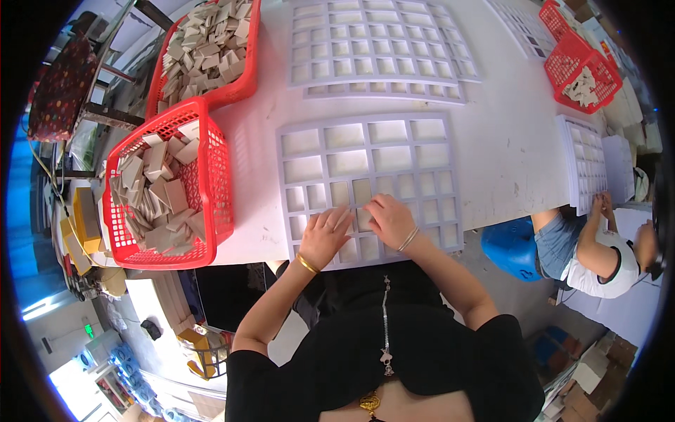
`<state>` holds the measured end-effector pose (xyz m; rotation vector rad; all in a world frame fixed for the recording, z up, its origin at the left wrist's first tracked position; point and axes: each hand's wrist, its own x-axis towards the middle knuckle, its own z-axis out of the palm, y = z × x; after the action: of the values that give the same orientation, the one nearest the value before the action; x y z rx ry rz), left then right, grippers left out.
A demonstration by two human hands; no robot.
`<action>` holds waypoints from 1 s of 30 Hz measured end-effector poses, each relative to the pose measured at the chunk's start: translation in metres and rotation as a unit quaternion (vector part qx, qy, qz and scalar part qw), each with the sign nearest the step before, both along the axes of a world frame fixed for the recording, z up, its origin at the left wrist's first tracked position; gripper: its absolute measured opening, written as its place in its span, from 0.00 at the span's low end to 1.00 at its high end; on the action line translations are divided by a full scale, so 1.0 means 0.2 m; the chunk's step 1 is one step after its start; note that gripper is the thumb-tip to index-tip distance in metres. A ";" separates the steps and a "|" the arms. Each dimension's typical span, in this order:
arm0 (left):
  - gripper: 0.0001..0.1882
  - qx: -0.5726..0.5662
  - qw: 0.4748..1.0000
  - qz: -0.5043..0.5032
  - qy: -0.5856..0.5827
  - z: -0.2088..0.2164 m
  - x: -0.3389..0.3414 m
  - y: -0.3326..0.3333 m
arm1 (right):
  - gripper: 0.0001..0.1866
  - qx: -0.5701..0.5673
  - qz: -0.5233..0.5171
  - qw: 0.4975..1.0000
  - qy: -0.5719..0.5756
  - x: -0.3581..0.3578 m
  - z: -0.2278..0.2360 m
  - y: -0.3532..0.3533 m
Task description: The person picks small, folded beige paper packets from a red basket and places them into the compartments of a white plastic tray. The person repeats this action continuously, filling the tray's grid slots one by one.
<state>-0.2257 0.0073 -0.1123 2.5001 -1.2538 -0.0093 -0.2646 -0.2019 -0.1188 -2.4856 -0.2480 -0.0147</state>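
Observation:
A pale lavender-white divided tray (284, 204) lies in front of me at the table's near edge. Larger rectangular cells fill its far rows and smaller ones its near rows. A greyish-beige tile (361, 190) sits in one small cell near the middle. My left hand (325, 237) rests over the small cells left of centre, fingers stretched out and lightly bent. Close by, my right hand (389, 219) bends over the cells just right of centre, fingers curled together at the tips. Whatever lies under those fingertips is hidden.
At left stands a red plastic basket (223, 190) of loose beige tiles, with another red basket (247, 84) behind it. Stacked divided trays (383, 83) lie beyond mine. Far right, another person (598, 246) handles a tray stack (582, 165) near a red basket (606, 86).

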 end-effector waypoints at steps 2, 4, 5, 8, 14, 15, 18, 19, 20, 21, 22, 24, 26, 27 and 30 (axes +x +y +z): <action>0.22 -0.026 1.000 -0.005 0.012 -0.06 -0.05 0.04 | 0.13 -0.048 0.011 0.998 -0.030 -0.02 0.02 0.01; 0.20 0.005 0.999 -0.003 0.054 -0.07 -0.09 0.06 | 0.13 -0.086 0.024 0.994 -0.060 -0.04 0.04 0.02; 0.19 0.020 0.997 -0.001 0.074 -0.08 -0.09 0.06 | 0.14 -0.096 0.032 0.993 -0.055 -0.05 0.03 0.02; 0.22 0.034 0.996 -0.047 0.064 -0.08 -0.09 0.07 | 0.15 -0.120 0.045 0.990 -0.057 -0.08 -0.01 0.02; 0.20 0.035 0.997 -0.035 0.060 0.06 -0.06 0.08 | 0.10 -0.171 0.066 0.983 -0.007 -0.11 0.03 0.06; 0.21 -0.005 0.998 -0.029 0.049 0.15 -0.03 0.12 | 0.10 -0.173 0.060 0.983 -0.013 -0.11 0.04 0.06; 0.21 -0.126 0.991 0.017 -0.032 0.47 0.12 0.23 | 0.11 -0.136 0.070 0.988 -0.030 -0.10 0.10 0.05; 0.18 -0.154 0.983 0.059 -0.081 0.50 0.18 0.33 | 0.11 -0.115 0.078 0.990 -0.035 -0.10 0.11 0.05; 0.16 -0.169 0.976 0.104 -0.089 0.58 0.26 0.43 | 0.12 -0.117 0.080 0.989 -0.036 -0.11 0.10 0.05; 0.11 -0.179 0.964 0.167 -0.103 0.63 0.34 0.55 | 0.13 -0.119 0.081 0.989 -0.039 -0.10 0.09 0.05; 0.10 -0.123 0.957 0.213 -0.152 0.69 0.44 0.64 | 0.13 -0.123 0.080 0.988 -0.041 -0.10 0.09 0.05; 0.08 -0.067 0.927 0.366 -0.042 0.67 0.60 0.92 | 0.15 -0.104 0.072 0.991 -0.030 -0.08 0.10 0.06; 0.07 0.061 0.900 0.431 0.031 0.59 0.70 1.20 | 0.16 -0.090 0.070 0.993 -0.022 -0.07 0.11 0.06; 0.07 0.134 0.896 0.420 0.055 0.51 0.73 1.34 | 0.16 -0.088 0.070 0.994 -0.019 -0.07 0.13 0.06; 0.09 0.306 0.888 0.327 0.103 0.33 0.78 1.39 | 0.17 -0.092 0.067 0.993 -0.014 -0.07 0.12 0.06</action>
<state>-0.0697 0.2857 -0.0457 3.2212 -0.2807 -0.5667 -0.2795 -0.1895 -0.0939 -2.6473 -0.4460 0.0314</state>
